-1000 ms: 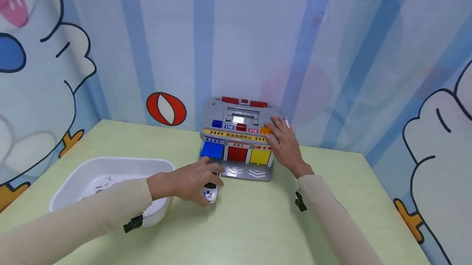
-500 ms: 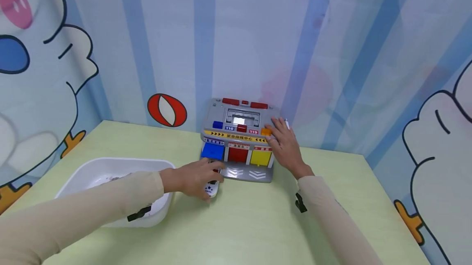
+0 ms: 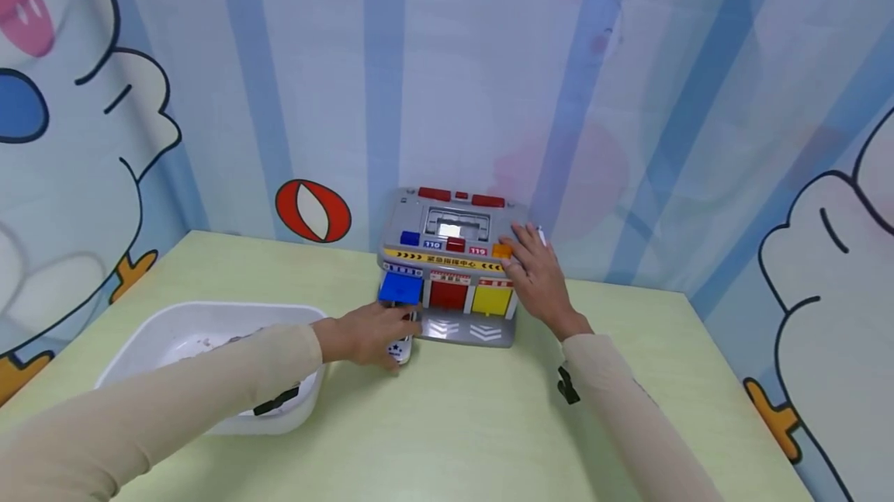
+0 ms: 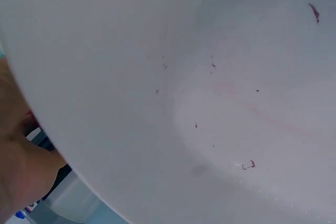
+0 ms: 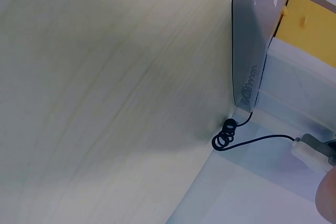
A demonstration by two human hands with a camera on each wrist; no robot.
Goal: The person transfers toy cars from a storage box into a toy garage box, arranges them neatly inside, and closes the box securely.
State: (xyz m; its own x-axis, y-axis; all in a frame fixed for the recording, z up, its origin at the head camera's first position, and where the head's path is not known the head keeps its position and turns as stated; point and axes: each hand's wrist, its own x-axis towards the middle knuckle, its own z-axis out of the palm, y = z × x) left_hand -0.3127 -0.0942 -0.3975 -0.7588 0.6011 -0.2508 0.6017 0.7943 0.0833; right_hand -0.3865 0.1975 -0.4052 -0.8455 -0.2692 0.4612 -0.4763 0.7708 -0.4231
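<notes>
My left hand (image 3: 370,334) grips a white toy car (image 3: 399,350) with dark stars on it, thumb at its near end and fingers over its top. The car's far end lies beneath the raised blue door (image 3: 401,289) of a grey toy emergency station (image 3: 454,257). The red door (image 3: 448,296) and yellow door (image 3: 492,299) beside it are down. My right hand (image 3: 538,275) rests on the station's right side, fingers extended close to the orange button (image 3: 501,251). In the left wrist view, a basin's wall hides most of the left hand (image 4: 23,174).
A white plastic basin (image 3: 316,316) with small dark specks inside stands left of the station, under the left forearm. In the right wrist view, a coiled black cord (image 5: 226,134) links the station to a small white handset (image 5: 310,153). A printed curtain (image 3: 461,83) hangs behind the table.
My left hand has pushed the toy car forward, farther under the blue door, which now tilts up a little more. The right hand has stayed in place on the station.
</notes>
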